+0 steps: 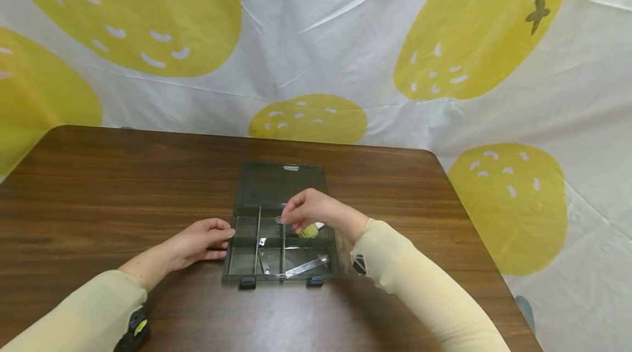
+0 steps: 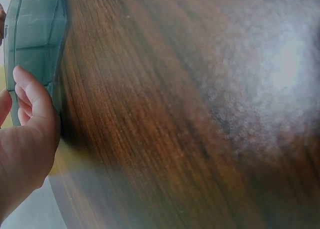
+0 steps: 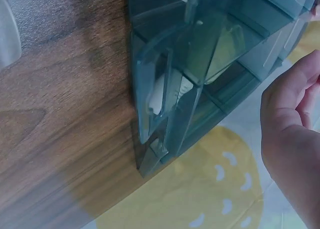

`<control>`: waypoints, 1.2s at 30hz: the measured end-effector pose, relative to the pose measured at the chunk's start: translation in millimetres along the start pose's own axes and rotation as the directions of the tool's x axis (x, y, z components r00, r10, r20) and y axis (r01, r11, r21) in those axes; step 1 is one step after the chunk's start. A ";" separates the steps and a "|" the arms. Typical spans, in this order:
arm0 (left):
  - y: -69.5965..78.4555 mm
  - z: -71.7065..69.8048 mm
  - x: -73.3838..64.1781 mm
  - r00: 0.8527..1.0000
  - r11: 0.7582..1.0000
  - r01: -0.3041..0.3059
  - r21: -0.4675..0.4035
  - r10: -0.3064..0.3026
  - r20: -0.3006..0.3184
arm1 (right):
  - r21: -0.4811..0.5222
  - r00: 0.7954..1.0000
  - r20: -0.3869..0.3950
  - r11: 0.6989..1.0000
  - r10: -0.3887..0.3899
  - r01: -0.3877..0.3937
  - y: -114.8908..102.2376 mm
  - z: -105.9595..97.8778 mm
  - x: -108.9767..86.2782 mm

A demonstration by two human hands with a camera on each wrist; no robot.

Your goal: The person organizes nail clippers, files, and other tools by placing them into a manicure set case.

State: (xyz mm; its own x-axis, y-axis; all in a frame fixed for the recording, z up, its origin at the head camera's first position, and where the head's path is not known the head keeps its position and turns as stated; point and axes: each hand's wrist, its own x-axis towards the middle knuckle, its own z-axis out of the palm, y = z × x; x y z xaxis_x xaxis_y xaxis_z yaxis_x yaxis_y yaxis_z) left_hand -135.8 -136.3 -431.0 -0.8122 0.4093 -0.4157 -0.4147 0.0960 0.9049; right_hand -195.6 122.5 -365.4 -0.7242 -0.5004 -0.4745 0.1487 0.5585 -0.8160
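Note:
A dark translucent compartment box lies with its lid folded back, away from me. My left hand holds its left rim, thumb on top and fingers along the outer wall. Above the far compartments, my right hand pinches a small clear piece, too small to identify. A yellow-green item sits in the far right compartment, partly hidden below this hand. Along the near row, a long silvery strip lies slanted at right, and a smaller metal piece lies in the middle.
The box stands on a brown wood-grain table. Two dark latches stick out from its near edge. Behind the table hangs a white cloth with yellow fruit prints. Light glares off the tabletop in the left wrist view.

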 end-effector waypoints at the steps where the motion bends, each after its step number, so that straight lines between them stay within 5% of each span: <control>1: 0.2 0.1 -0.1 1.000 1.000 0.000 0.001 0.000 0.001 | 0.004 1.000 -0.004 1.000 0.005 -0.005 -0.8 1.0 0.5; 17: 2.1 1.0 -1.9 1.000 1.000 0.004 0.005 -0.004 0.006 | 0.036 1.000 -0.013 0.999 0.001 -0.001 3.8 -2.1 -6.5; 36: 0.5 -0.4 -2.9 1.000 1.000 -0.001 0.022 0.001 0.019 | 0.178 0.993 -0.119 0.984 -0.006 0.027 57.9 -48.1 -66.1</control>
State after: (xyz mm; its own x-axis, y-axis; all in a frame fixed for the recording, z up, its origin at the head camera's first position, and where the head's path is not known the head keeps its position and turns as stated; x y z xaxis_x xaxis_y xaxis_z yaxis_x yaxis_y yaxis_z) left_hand -133.9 -137.8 -429.4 -0.8044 0.4268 -0.4133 -0.4050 0.1150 0.9071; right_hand -171.5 219.7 -365.4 -0.7999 -0.4214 -0.4272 0.2469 0.4178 -0.8743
